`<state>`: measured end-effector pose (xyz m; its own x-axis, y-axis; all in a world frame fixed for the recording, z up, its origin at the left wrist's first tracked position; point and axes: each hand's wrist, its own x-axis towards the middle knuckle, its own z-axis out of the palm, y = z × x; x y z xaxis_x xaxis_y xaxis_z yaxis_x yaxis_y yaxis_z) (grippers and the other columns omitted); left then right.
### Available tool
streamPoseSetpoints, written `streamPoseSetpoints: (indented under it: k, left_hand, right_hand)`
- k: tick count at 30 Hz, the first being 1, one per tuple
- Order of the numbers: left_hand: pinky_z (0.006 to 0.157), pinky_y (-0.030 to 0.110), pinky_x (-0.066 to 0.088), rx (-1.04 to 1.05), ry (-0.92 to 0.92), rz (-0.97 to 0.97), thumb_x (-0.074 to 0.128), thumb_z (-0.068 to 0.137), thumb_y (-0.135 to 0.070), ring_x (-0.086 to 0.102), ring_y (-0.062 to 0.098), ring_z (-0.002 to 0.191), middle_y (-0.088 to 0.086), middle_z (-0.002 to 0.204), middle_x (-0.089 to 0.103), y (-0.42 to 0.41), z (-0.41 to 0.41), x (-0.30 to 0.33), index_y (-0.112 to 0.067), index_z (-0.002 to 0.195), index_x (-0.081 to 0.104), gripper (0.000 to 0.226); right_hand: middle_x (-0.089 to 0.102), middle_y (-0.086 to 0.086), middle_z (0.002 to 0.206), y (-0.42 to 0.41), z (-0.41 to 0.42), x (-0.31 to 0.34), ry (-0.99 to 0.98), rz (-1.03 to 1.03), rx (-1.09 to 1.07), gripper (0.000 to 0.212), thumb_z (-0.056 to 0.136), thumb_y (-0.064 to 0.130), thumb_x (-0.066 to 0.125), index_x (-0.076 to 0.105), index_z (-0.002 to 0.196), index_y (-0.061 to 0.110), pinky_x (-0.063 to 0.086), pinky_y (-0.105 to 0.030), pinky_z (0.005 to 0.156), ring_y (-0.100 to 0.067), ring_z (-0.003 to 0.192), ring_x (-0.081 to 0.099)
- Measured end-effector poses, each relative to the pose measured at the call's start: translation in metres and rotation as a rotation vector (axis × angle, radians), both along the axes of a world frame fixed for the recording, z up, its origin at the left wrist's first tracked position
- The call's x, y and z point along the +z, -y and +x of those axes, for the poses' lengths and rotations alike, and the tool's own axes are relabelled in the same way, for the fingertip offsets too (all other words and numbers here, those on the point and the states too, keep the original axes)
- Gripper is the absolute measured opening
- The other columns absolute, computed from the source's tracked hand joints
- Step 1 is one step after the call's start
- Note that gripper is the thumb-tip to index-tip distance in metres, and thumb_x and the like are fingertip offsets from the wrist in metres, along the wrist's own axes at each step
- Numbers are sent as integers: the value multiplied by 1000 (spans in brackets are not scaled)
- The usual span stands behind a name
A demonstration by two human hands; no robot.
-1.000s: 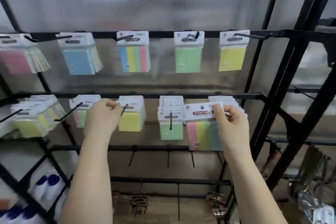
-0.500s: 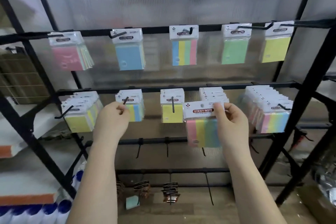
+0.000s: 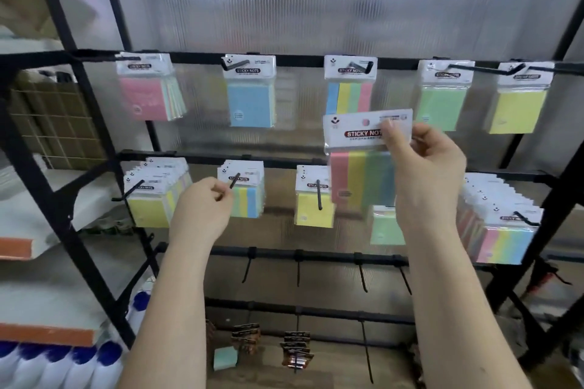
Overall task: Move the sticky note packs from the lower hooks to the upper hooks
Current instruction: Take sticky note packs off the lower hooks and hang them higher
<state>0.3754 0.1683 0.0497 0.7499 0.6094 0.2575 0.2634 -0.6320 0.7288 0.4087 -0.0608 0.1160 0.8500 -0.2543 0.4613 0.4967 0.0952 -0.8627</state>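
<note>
Black steel rack (image 3: 94, 199) is filling my view, two rails of hooks carrying hanging packs. Across the upper rail (image 3: 297, 57) five hooks are each holding stock; the lower rail (image 3: 205, 157) is carrying fuller bunches. I am working on the striped pack (image 3: 363, 174), which is hanging free in the air between the rails, just below the striped upper pack (image 3: 350, 90) and in front of the lower row.

My right hand (image 3: 426, 174) is pinching its white header card near the right end, thumb in front, so the card is tilting slightly. My left hand (image 3: 202, 208) is curling its fingers round the tip of a lower hook (image 3: 232, 183), steadying it.

To do this well, I judge I should be lifting the pack straight up, levelling the header, and lining its punched hole (image 3: 366, 122) with the upturned tip of the upper hook (image 3: 360, 67). Gripping nearer the hole would be giving better aim. Only once the tip is passing through should the grip be loosening.
</note>
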Motion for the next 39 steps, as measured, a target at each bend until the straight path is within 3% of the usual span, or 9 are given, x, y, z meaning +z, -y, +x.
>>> streamPoseSetpoints:
  k: [7,11,16,22,27,39]
  left_hand:
    - [65,27,38,33,17,-18,53,91,-19,53,17,77,-15,72,54,3,14,-1,-19,87,61,9]
    - [54,24,34,32,22,3,52,92,-20,49,10,68,-13,72,54,5,16,1,-20,86,59,10]
    - [55,22,35,14,9,2,50,93,-21,52,10,72,-10,79,58,3,14,4,-20,91,60,10]
    - [52,19,33,25,10,-2,49,93,-17,48,-3,63,-15,74,54,-2,10,7,-21,92,60,11]
    - [51,18,31,30,9,5,49,94,-19,46,-4,62,-18,74,51,-5,12,8,-20,96,61,12]
    - [48,17,32,23,23,-21,48,95,-23,51,1,61,-9,86,59,-2,28,15,-18,97,61,14]
  right_hand:
    - [53,17,48,-12,28,43,112,78,-11,22,80,18,72,59,64,23,38,-17,54,-1,50,44]
    - [56,14,53,-19,47,53,89,100,-23,18,79,16,70,60,65,19,38,-17,54,-2,50,46]
    - [55,11,55,-23,61,55,64,72,-64,18,77,16,69,58,62,20,39,-20,57,-4,51,45]
    - [50,14,50,-21,66,52,68,106,-67,23,77,12,67,55,60,20,35,-16,51,-2,47,41]
    - [48,17,39,-17,68,48,57,101,-47,21,78,11,66,55,62,18,33,-14,48,1,41,40]
    - [46,18,38,-17,87,47,34,-2,-43,21,79,14,66,55,62,20,30,-12,44,2,39,37]
